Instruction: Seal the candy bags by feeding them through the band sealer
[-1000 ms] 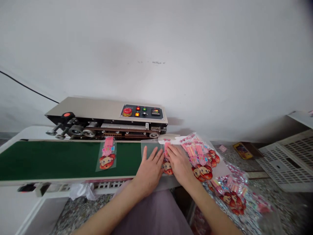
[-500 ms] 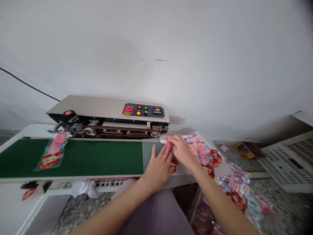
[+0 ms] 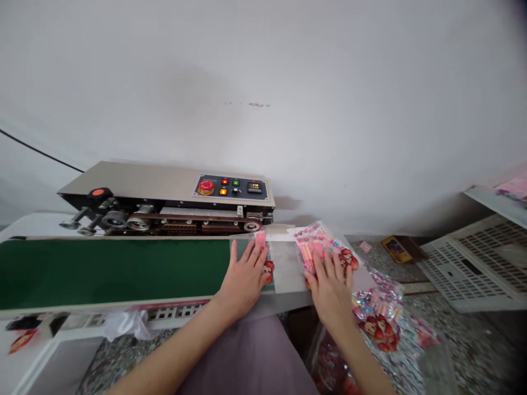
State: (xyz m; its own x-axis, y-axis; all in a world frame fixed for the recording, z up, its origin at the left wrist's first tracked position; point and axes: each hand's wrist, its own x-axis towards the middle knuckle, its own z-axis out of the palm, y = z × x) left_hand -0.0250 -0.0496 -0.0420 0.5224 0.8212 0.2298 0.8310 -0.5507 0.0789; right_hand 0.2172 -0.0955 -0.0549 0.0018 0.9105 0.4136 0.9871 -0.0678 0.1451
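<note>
Left hand (image 3: 245,280): fingers flat, slightly spread, laid over one packet (image 3: 260,240) at the belt's (image 3: 115,271) right end | right hand (image 3: 332,291): fingers loosely spread on the packet pile (image 3: 306,251) just past that end | machine (image 3: 144,184): along the belt's far edge, I see buttons (image 3: 224,181) glowing

1 pink pkt (image 3: 260,240) + pile of pkts (image 3: 318,236), all flat.
Single pkt: pink end away from wearer, red-haired cartoon fig. at near end, mid partly hidden under L hand (image 3: 244,281); lies by R end of green belt (image 3: 123,274). Pile: glossy, overlapping, similar pink/red design, on pale sheet (image 3: 288,269), partly covered by R hand (image 3: 332,289).
</note>
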